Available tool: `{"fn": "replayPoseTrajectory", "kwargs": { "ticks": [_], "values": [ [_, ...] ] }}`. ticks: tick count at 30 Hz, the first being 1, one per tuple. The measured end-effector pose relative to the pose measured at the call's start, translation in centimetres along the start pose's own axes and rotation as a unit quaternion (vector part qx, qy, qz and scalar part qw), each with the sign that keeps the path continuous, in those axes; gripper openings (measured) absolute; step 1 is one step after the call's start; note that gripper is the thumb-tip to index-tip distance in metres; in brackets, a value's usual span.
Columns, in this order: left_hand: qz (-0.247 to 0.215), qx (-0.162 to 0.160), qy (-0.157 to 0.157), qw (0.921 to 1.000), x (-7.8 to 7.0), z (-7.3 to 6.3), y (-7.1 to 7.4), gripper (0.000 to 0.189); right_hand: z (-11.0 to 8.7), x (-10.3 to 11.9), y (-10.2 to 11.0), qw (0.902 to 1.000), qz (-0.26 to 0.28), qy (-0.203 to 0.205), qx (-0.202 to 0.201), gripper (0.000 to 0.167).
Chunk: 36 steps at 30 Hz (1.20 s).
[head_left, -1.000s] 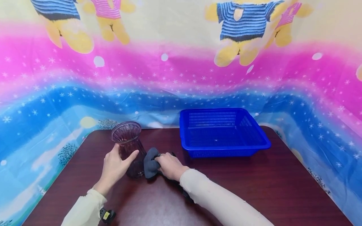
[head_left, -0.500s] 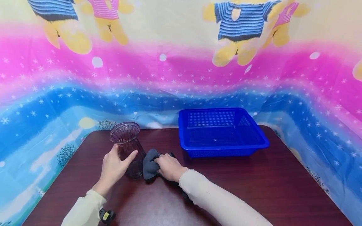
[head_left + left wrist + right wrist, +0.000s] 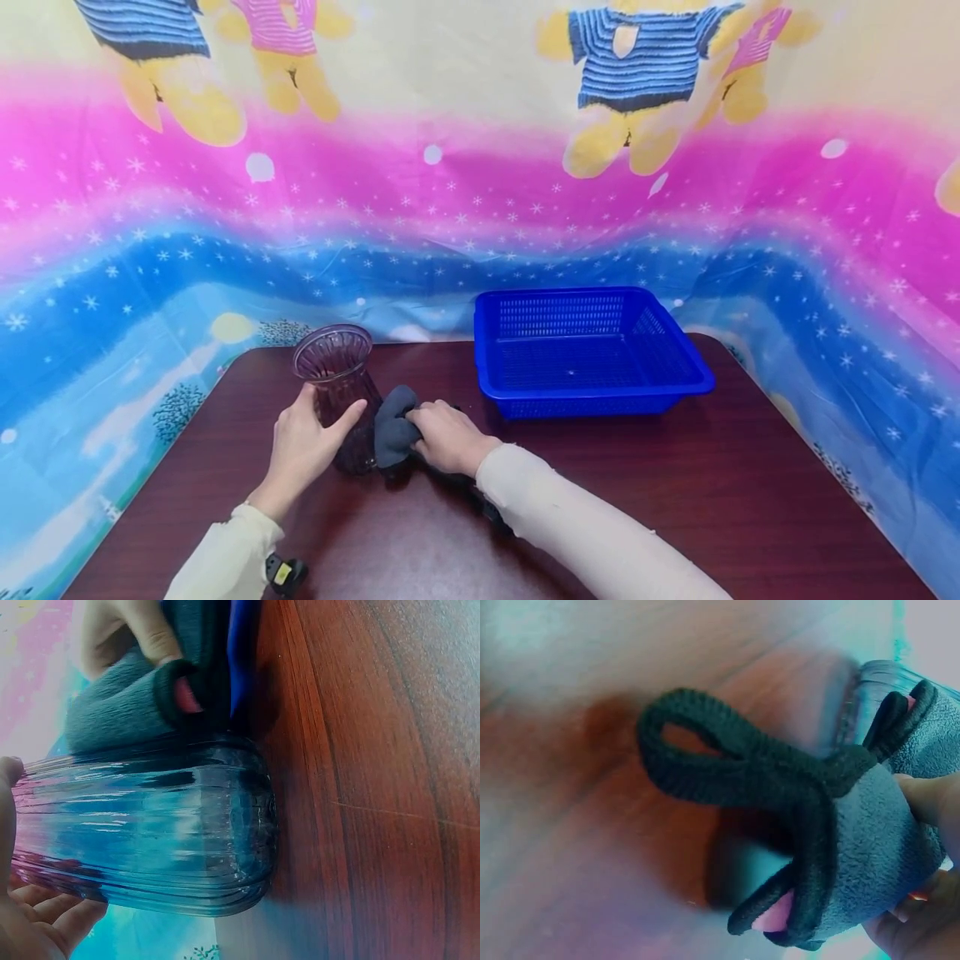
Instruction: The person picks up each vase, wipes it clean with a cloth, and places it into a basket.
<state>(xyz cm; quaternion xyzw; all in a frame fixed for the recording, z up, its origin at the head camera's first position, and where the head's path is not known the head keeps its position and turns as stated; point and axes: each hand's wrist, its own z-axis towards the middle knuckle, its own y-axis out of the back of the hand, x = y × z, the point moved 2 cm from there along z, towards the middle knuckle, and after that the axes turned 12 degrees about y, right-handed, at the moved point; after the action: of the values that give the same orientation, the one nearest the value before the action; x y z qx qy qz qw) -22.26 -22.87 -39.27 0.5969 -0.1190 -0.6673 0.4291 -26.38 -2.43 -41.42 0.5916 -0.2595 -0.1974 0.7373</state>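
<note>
A person's left hand [image 3: 300, 446] holds a see-through purple glass vase [image 3: 157, 832], with the thumb on one side and the fingers round the other, so that grip is on the glass. The vase is on the left part of the brown table [image 3: 637, 508], with its wide, wavy mouth at the top and its bottom end down by the wood. It looks a bit tipped to the left from the head view, but I can't tell if its bottom sits flat. The right hand [image 3: 450, 437] pinches a bunched-up gray cloth [image 3: 395, 429] between thumb and fingers. The cloth is touching the side of the vase, low down, on the right. It has a black edge [image 3: 705, 787] that bends into a loop, and little bits of pink peek out of the folds. Both arms have pale sleeves [image 3: 592, 517], and a small black thing with a yellow patch is by the left wrist. A blue basket [image 3: 600, 393] with lots of little holes sits at the back of the table, to the right of the cloth and apart from it. Behind it all hangs a bright sheet [image 3: 480, 192] with white snowflakes and toys in stripy shirts
</note>
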Motion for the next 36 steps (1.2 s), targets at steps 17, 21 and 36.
{"fn": "replayPoseTrajectory", "kwargs": {
  "ticks": [17, 21, 36],
  "values": [
    [-0.002, -0.002, -0.009, 1.0000, 0.3, 0.0, -0.5, 0.057, 1.2, 0.7, 4.2, 0.9996, 0.015, -0.006, -0.021, 0.027],
    [0.003, -0.005, -0.008, 0.9999, 0.1, 0.1, -0.4, 0.053, 1.6, 0.8, 5.2, 0.9995, 0.008, 0.000, -0.030, 0.028],
    [0.005, -0.021, -0.011, 0.9997, 0.2, 0.2, -0.3, 0.051, 1.8, 1.1, 4.4, 0.9995, 0.017, -0.003, -0.026, 0.022]
  ]
}}
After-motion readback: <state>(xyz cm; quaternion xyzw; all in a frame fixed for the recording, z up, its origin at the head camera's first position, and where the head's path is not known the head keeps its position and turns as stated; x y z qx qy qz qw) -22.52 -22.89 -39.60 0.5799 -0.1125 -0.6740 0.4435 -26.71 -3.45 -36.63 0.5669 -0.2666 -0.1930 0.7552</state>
